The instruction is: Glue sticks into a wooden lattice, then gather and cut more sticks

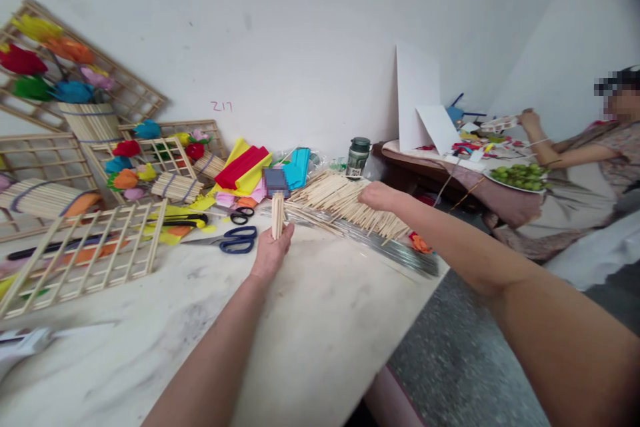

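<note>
My left hand (pixel 273 252) is closed around a small bundle of pale wooden sticks (pixel 278 217), held upright over the marble-patterned table. To the right lies a large pile of loose wooden sticks (pixel 325 197). My right hand (pixel 379 197) is at the right part of that pile, its fingers curled together and pointing down-left. What those fingers hold, if anything, is hidden. Thin metal wires (pixel 405 255) lie along the near side of the pile, with a red and orange paper piece (pixel 420 243) by them. Blue-handled scissors (pixel 239 240) rest left of my left hand.
Stick lattices (pixel 100 250), stick pots and paper flowers (pixel 127 178) crowd the left. A glue gun (pixel 27 341) lies near the left edge. Coloured paper (pixel 245 167) and a green bottle (pixel 358 157) stand by the wall. Another person (pixel 610 140) sits at a second table (pixel 425 159), right.
</note>
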`<state>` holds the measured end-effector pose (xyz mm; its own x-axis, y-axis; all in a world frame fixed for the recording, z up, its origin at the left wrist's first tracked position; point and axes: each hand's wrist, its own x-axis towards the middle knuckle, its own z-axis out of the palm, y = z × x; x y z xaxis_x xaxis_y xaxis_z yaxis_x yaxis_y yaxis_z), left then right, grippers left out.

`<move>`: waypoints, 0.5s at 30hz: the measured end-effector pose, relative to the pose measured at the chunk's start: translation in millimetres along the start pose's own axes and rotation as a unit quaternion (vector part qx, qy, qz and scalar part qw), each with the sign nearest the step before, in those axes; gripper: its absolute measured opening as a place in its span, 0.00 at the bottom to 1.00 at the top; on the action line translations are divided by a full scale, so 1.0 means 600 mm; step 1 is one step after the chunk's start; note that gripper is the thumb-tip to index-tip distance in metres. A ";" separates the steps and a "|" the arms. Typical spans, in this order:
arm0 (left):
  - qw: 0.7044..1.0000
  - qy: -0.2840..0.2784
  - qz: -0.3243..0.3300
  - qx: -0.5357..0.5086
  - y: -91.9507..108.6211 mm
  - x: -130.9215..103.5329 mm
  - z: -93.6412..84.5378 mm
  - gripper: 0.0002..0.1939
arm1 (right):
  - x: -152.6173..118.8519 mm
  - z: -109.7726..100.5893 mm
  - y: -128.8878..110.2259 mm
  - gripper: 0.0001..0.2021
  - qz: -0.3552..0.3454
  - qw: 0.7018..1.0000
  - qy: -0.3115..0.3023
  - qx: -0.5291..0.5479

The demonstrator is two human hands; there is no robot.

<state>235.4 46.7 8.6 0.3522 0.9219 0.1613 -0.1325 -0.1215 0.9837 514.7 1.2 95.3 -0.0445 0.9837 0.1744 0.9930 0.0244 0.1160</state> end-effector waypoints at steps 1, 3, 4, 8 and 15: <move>1.000 -0.003 0.002 -0.003 -0.001 0.001 -0.001 0.20 | 0.004 -0.010 0.000 0.11 0.002 1.000 0.002 -0.006; 1.000 -0.008 0.001 -0.010 0.000 0.000 -0.002 0.20 | 0.013 -0.031 -0.007 0.09 0.012 0.999 0.034 0.008; 1.000 -0.011 0.002 -0.011 0.002 -0.001 -0.003 0.20 | 0.018 -0.040 -0.014 0.09 0.014 0.997 0.063 0.044; 0.999 -0.017 0.032 0.035 0.017 -0.009 -0.009 0.21 | 0.037 -0.057 -0.066 0.08 0.003 0.918 0.136 0.372; 1.000 -0.016 0.009 -0.011 0.025 -0.015 -0.007 0.22 | 0.046 -0.036 -0.161 0.16 -0.057 0.778 0.073 0.622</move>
<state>226.5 37.9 21.5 0.3781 0.9076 0.1824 -0.1605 -0.1298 0.9785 415.1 22.4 110.0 -0.0610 0.9340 0.3521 0.3165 0.3527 -0.8806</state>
